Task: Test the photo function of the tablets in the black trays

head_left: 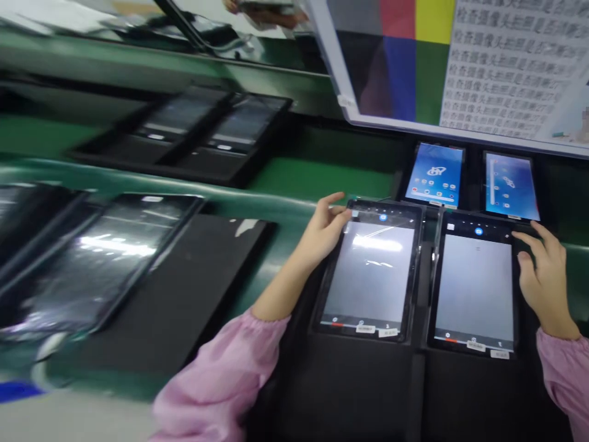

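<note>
Two tablets lie side by side in a black tray (345, 380), both lit with a pale grey camera screen and a blue round button near the top. My left hand (326, 228) is at the upper left corner of the left tablet (370, 276), thumb tip against the corner and fingers apart. Beside the upper right edge of the right tablet (473, 291), my right hand (545, 270) has its fingers spread, the index fingertip close to the screen corner. Whether that fingertip touches is hard to tell. Small white labels sit along both lower edges.
Behind, two more tablets (437, 175) show blue home screens. A board with colour blocks and printed text (501, 73) overhangs them. On the left, a film-wrapped tablet (110, 258) lies by a black foam tray (184, 288). Farther back, another tray (184, 162) holds two dark tablets.
</note>
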Tool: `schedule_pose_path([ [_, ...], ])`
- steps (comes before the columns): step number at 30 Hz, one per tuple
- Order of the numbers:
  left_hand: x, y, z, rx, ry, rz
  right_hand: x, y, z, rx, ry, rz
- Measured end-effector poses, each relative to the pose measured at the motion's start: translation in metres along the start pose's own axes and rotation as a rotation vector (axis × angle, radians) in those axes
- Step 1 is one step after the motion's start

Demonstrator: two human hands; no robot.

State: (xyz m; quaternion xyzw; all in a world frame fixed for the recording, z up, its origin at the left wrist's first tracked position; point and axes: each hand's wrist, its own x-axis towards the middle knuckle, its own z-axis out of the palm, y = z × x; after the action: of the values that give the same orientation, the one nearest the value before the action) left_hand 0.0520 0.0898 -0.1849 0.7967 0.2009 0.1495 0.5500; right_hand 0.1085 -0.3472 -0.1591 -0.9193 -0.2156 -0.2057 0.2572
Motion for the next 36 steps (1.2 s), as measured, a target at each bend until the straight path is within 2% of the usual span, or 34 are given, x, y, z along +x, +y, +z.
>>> schedule_pose_path([
  [8, -0.001, -0.002, 0.003, 0.066, -0.035, -0.003, -0.003, 0.004, -0.001, -0.019, -0.026, 0.007],
  [12, 0.001, 0.006, 0.004, 0.126, -0.047, -0.025, -0.003, 0.007, 0.001, -0.022, -0.04, 0.023],
  [15, 0.004, 0.026, 0.011, 0.181, -0.061, -0.001, -0.001, 0.011, 0.004, -0.02, -0.01, 0.017],
  [20, 0.01, 0.07, 0.04, 0.389, -0.156, 0.198, -0.001, 0.015, 0.005, -0.017, -0.009, 0.012],
  [24, 0.008, 0.088, 0.059, 0.478, -0.247, 0.173, -0.002, 0.015, 0.006, 0.003, -0.001, 0.017],
  [30, 0.004, 0.089, 0.062, 0.51, -0.283, 0.085, -0.003, 0.015, 0.007, 0.027, 0.011, 0.028],
  [34, 0.007, 0.084, 0.056, 0.449, -0.241, 0.129, 0.0, 0.008, 0.005, 0.043, 0.018, 0.03],
  [36, 0.011, 0.081, 0.05, 0.399, -0.178, 0.134, 0.0, 0.003, 0.004, 0.044, 0.007, 0.018],
])
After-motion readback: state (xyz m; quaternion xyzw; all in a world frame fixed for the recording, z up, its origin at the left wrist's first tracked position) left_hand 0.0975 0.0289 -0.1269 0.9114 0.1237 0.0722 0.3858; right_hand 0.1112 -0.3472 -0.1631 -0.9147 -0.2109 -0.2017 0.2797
